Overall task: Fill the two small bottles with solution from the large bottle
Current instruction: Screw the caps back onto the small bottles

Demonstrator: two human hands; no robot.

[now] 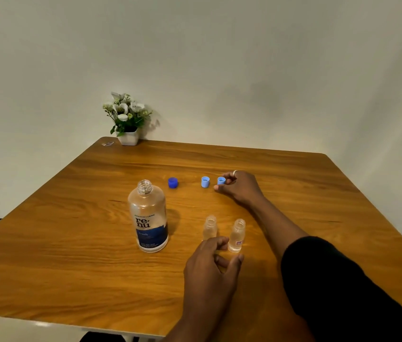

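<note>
The large clear bottle (148, 215) with a blue "renu" label stands uncapped left of centre on the wooden table (71, 230). Two small clear bottles stand uncapped to its right: the left one (210, 227) and the right one (237, 235), which carries a small pink label. My left hand (211, 270) hovers just in front of them, fingers curled apart, holding nothing. Farther back lie a dark blue cap (173, 182) and a light blue cap (205, 181). My right hand (240, 187) pinches a second light blue cap (221, 180) with its fingertips.
A white pot of white flowers (127, 119) stands at the table's far left corner, against the pale wall. A small shiny item (107, 143) lies beside the pot. My right forearm in a black sleeve (343, 280) crosses the table's right side.
</note>
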